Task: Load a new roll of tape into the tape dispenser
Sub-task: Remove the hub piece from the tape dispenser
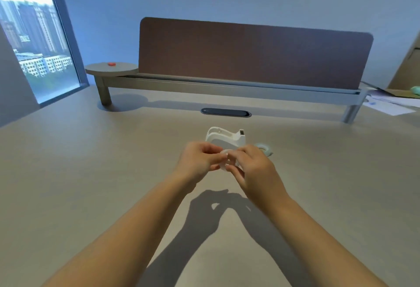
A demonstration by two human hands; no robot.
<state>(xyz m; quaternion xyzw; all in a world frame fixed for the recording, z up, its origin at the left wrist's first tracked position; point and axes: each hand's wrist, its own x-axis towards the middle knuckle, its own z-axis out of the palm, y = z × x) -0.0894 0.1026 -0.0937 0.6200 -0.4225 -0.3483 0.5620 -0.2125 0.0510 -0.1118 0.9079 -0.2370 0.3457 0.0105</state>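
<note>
A white tape dispenser stands on the beige desk just beyond my hands, its cradle showing no roll in it. My left hand and my right hand meet above the desk, both pinching a clear tape roll held between their fingertips. Most of that roll is hidden by my fingers. A second ring, pale blue-grey, lies flat on the desk to the right of the dispenser, partly behind my right hand.
A brown divider panel on a raised rail crosses the back of the desk. A dark cable slot sits in front of it. A round side shelf with a red object is back left; papers lie at far right.
</note>
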